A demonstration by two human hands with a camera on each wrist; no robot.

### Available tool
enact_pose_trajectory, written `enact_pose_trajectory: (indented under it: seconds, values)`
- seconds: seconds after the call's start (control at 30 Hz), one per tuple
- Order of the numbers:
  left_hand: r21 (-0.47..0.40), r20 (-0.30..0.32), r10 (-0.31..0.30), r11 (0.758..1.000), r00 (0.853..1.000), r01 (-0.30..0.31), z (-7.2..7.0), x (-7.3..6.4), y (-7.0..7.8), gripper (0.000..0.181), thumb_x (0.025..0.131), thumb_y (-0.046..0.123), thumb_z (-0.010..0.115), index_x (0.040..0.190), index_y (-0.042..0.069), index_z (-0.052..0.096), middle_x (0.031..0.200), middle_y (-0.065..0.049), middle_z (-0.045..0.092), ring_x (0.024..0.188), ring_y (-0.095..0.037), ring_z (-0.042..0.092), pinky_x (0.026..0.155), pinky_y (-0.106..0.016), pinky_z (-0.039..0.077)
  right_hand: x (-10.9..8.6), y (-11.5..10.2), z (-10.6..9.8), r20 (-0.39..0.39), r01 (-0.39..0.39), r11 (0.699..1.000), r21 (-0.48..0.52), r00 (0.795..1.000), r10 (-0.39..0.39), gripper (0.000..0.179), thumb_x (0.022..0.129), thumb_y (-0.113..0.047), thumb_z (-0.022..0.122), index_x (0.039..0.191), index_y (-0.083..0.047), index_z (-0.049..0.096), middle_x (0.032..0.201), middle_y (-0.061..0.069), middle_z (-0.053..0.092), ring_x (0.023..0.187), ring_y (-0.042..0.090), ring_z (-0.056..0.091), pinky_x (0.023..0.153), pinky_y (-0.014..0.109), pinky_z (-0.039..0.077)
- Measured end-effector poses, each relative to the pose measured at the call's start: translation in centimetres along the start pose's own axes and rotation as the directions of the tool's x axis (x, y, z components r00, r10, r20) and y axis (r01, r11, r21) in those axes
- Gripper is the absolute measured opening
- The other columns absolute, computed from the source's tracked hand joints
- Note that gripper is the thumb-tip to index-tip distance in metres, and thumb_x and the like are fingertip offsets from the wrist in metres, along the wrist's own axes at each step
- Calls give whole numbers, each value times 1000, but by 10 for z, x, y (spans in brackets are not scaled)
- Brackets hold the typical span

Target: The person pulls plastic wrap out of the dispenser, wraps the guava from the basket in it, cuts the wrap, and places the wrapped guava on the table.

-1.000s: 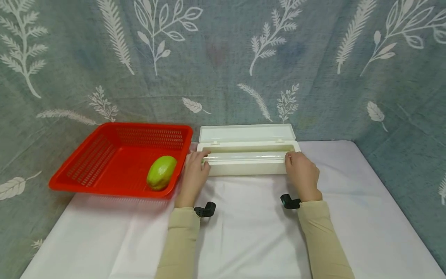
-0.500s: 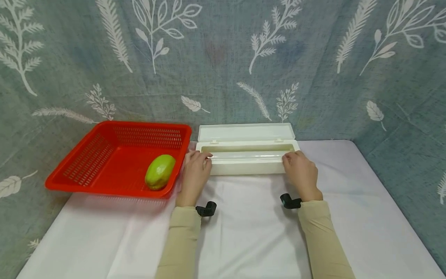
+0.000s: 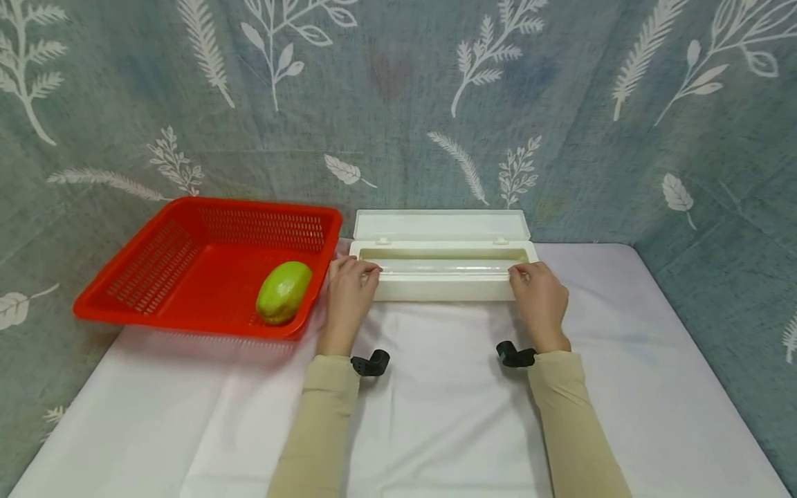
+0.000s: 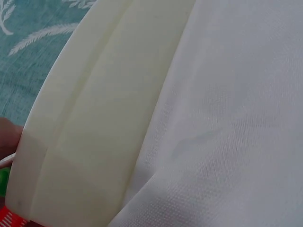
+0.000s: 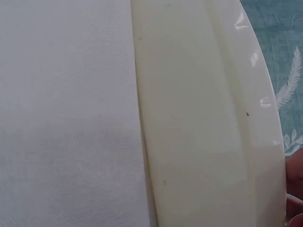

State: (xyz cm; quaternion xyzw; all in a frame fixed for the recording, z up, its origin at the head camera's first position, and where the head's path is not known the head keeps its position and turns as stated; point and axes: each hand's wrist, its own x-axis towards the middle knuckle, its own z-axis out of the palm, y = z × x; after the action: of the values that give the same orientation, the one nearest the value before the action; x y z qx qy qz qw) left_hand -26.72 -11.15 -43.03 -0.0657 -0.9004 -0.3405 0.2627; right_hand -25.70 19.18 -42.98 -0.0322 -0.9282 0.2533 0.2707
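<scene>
A white plastic wrap dispenser [image 3: 443,289] lies lengthwise at the back of the table, its lid [image 3: 442,225] tipped back against the cloth. A glossy strip of plastic wrap [image 3: 443,265] shows along its opening. At the left end, my left hand [image 3: 350,290] pinches the wrap's edge between thumb and fingertips. My right hand [image 3: 540,294] does the same at the right end; the thin film itself is hardly visible at the fingertips. Both wrist views mostly show the dispenser's front wall [image 4: 102,113], with a finger [image 5: 294,177] at the rim in the right one.
A red plastic basket [image 3: 187,290] stands close on the left, almost against my left hand. In it lies a green, mango-like fruit [image 3: 284,292]. A white cloth [image 3: 436,401] covers the table, and a patterned grey-green curtain [image 3: 398,83] rises behind.
The left thumb and fingertips, spread apart a second ago, have come together at the wrap's edge. The right fingers have shifted slightly at their end. The head view has tilted a little downward.
</scene>
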Motion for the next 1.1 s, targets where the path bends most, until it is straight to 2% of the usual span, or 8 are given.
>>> enact_pose_trajectory:
  seconds: [0.27,0.47,0.53,0.67,0.77,0.87,0.97,1.1]
  values:
    - [19,-77,23,1000,997,-21,3,6,4,11,83,19,64,83,10,70,83,-5,59,105,-27,42,97,-38,27,6,-3,-3,-16,26,999,43,1000,-25,23,85,-26,61,89,-5,69,83,8,62,72,27,59,57,41,42]
    - [41,-102,-1,999,995,5,2,10,3,13,84,21,62,85,10,69,87,-5,58,105,-26,42,97,-37,27,12,-3,-4,-30,39,998,49,999,-38,24,86,-25,60,89,-2,66,86,11,61,75,29,58,61,44,43]
    - [74,-82,-4,997,997,10,0,10,3,14,85,21,60,87,9,68,90,-6,58,106,-26,42,99,-38,26,14,-3,-5,-37,37,998,40,999,-36,25,86,-25,59,91,-1,66,87,12,61,75,30,58,61,44,43]
    - [204,9,41,978,999,-42,-8,11,8,17,87,22,56,92,9,64,93,-8,57,105,-28,41,100,-39,24,15,-4,-10,-29,47,999,-7,998,-47,22,88,-23,56,94,-4,67,89,11,63,73,30,59,57,45,44]
    - [275,93,66,957,993,-89,-13,9,13,19,88,25,53,94,9,62,94,-9,55,104,-29,40,99,-39,24,13,-9,-17,5,67,995,-75,998,-67,21,88,-21,53,94,-8,68,85,9,64,61,28,58,45,42,42]
    - [300,155,36,951,987,-82,-13,5,19,22,89,27,51,95,8,61,96,-9,53,105,-28,39,98,-39,24,11,-13,-24,56,112,983,-145,993,-105,21,87,-20,53,93,-9,70,84,9,64,48,25,51,35,37,35]
    - [316,190,-3,947,982,-58,-12,0,22,25,90,27,50,97,7,62,97,-10,52,105,-27,38,95,-37,29,11,-14,-28,119,166,965,-205,983,-143,21,87,-22,54,84,-8,70,75,10,62,42,25,47,32,35,31]
    - [369,210,-28,928,977,-53,-11,-5,23,22,89,24,51,100,8,62,98,-11,51,103,-26,40,86,-36,39,17,-16,-29,242,275,914,-300,948,-206,38,87,-27,54,53,-10,56,51,5,46,36,23,39,31,34,26]
